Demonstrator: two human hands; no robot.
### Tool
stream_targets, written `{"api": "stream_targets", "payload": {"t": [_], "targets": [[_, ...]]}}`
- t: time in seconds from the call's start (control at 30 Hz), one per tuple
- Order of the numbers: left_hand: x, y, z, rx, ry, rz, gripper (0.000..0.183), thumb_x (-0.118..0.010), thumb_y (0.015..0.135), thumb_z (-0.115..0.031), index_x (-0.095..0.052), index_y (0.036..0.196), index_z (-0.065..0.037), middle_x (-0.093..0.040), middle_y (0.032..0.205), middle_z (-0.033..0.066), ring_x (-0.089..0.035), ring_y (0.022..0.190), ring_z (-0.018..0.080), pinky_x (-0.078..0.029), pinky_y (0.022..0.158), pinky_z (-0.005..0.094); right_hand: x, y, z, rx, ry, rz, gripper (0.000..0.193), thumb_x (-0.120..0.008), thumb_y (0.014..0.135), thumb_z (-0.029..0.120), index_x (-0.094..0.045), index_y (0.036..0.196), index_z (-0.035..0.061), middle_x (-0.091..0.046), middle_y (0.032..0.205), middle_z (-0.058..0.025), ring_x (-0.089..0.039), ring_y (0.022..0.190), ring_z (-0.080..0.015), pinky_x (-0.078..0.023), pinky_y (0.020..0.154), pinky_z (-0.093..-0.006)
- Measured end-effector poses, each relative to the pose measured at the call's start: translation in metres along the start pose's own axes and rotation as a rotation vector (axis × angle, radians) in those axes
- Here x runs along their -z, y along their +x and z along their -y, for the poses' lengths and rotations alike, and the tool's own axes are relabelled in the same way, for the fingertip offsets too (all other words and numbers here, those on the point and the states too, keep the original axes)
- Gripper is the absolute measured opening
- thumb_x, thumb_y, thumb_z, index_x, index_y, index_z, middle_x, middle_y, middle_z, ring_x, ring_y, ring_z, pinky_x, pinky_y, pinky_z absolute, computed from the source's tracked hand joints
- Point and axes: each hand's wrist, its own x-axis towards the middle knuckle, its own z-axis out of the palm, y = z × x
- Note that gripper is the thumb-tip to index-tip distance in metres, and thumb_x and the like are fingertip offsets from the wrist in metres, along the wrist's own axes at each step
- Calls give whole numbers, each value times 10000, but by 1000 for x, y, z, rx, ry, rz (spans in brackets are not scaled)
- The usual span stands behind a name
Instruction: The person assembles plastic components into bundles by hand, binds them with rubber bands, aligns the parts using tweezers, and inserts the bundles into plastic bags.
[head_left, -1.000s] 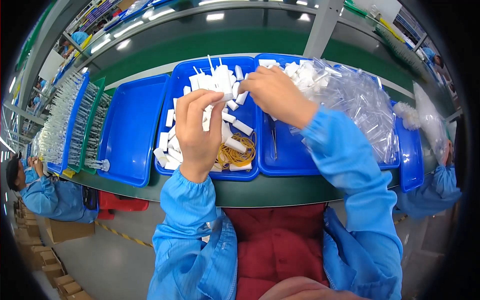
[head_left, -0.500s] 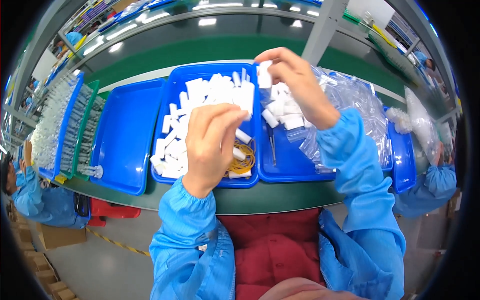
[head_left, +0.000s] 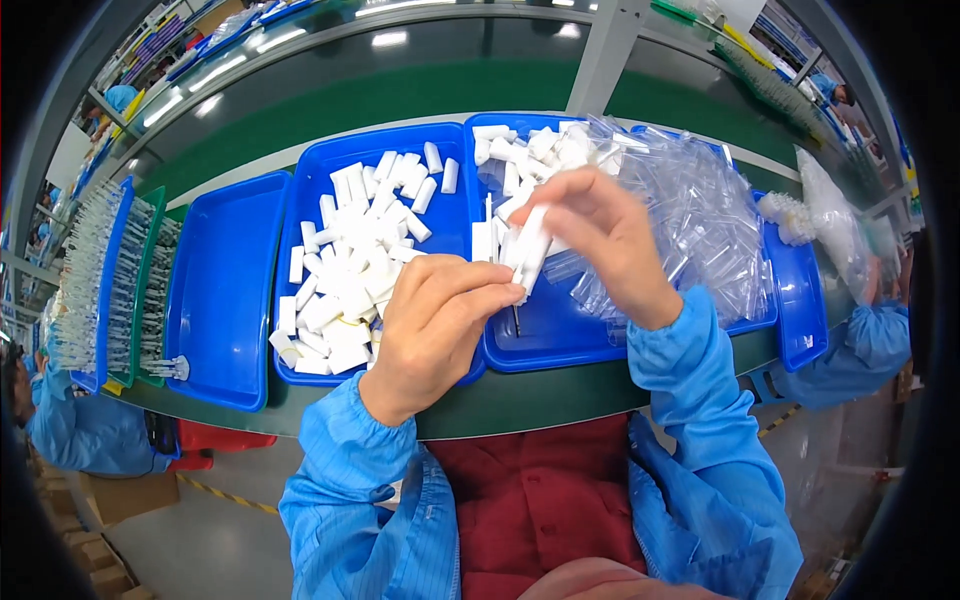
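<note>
One piece (head_left: pixel 530 255), gripped at its near end

The piece, white and elongated, is held above the left part of the right tray (head_left: pixel 565 345), slightly tilted. The left hand (head_left: pixel 432 325) pinches its near end between thumb and fingertips, probably to steady it while leaving most of its length exposed. The right hand (head_left: pixel 615 240) arches over the far end, thumb and fingers curved about it; blur and overlap hide whether they press on it, so its grip cannot be told. Such opposed placing would give each hand one end to control.

White cylinders (head_left: pixel 345 270) lie heaped in the middle tray (head_left: pixel 455 215), beside the left hand; the raised rim seems suited to keeping loose items from rolling onto the bench (head_left: pixel 560 392). More white parts (head_left: pixel 545 145) gather at the far left of the right tray, next to clear sleeves (head_left: pixel 690 220) spread across its right side. This grouping presumably keeps unlike kinds apart yet within reach. Farther left, beyond the left tray (head_left: pixel 225 290), slender parts (head_left: pixel 90 290) stand in close rows, an arrangement that likely saves space.
</note>
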Motion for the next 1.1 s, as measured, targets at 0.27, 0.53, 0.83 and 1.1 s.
{"api": "stream_targets", "payload": {"t": [0.27, 0.53, 0.83, 1.1], "targets": [[9, 1, 6, 96, 4, -188, 413, -796, 676, 40, -644, 1051, -44, -671, 1029, 108, -620, 911, 270, -473, 782, 351, -15, 5, -3, 323, -73, 117, 182, -699, 903, 118, -628, 1049, 37, -659, 1072, -94, -642, 984, -170, -488, 928, -328], [18, -5, 25, 101, 288, -410, 318, -757, 793, 31, -654, 1089, -21, -627, 1029, 127, -623, 877, 216, -529, 693, 294, -6, 101, -35, 404, -870, 203, 192, -573, 930, 162, -669, 1066, 69, -690, 1054, -106, -627, 1012, -261, -492, 861, -385], [18, -5, 34, 193, 339, -418, 289, -720, 826, 32, -673, 1097, -55, -607, 1054, 99, -589, 821, 156, -481, 642, 254, -55, 127, -83, 388, -1672, 579, 168, -603, 804, 49, -698, 943, 50, -681, 979, -124, -659, 950, -295, -528, 801, -391], [26, -4, 32, 181, 392, -455, 273, -713, 838, 20, -687, 1093, -74, -617, 1071, 89, -583, 834, 149, -464, 637, 254, -42, 140, -55, 362, -1454, 459, 198, -603, 801, 38, -693, 972, 82, -678, 980, -124, -661, 941, -323, -527, 800, -430]]}}
